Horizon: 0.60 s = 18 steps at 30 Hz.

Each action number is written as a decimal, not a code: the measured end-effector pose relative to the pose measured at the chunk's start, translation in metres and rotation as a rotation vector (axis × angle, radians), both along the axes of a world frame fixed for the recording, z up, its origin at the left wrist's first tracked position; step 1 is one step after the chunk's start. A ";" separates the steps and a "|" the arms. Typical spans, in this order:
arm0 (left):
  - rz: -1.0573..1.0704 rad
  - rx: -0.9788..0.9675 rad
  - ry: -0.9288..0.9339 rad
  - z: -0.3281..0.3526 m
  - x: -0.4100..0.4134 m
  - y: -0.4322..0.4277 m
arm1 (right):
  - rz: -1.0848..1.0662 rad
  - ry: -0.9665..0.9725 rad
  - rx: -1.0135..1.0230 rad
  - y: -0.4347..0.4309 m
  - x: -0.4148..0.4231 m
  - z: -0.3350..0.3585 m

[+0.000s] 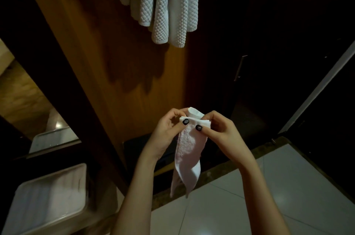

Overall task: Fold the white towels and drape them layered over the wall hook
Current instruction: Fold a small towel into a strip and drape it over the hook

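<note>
A small white towel (187, 156) hangs folded into a narrow strip in front of me. My left hand (169, 131) pinches its top edge from the left, and my right hand (221, 131) pinches it from the right, thumbs on the near face. Several white waffle-textured towels (163, 2) hang layered high on the wooden wall panel (115, 61). The hook that bears them is out of view above the frame.
A white plastic tray (48, 198) sits on a stand at the lower left. A dark cabinet door with a metal handle (240, 67) stands to the right. Pale floor tiles (269, 196) and a dark stone threshold (221, 169) lie below my arms.
</note>
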<state>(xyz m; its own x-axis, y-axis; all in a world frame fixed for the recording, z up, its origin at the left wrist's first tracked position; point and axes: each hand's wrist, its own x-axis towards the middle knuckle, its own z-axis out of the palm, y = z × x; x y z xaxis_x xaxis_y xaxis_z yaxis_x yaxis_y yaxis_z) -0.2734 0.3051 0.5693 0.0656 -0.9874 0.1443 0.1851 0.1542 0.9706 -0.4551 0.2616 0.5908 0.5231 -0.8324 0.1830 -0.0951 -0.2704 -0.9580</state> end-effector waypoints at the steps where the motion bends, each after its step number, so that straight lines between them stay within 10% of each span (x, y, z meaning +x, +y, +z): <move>1: -0.003 -0.011 -0.040 0.000 0.000 0.002 | 0.007 -0.009 0.008 0.000 -0.001 0.001; 18: -0.004 -0.112 -0.363 0.013 0.003 0.021 | -0.094 0.250 -0.137 0.016 -0.001 0.002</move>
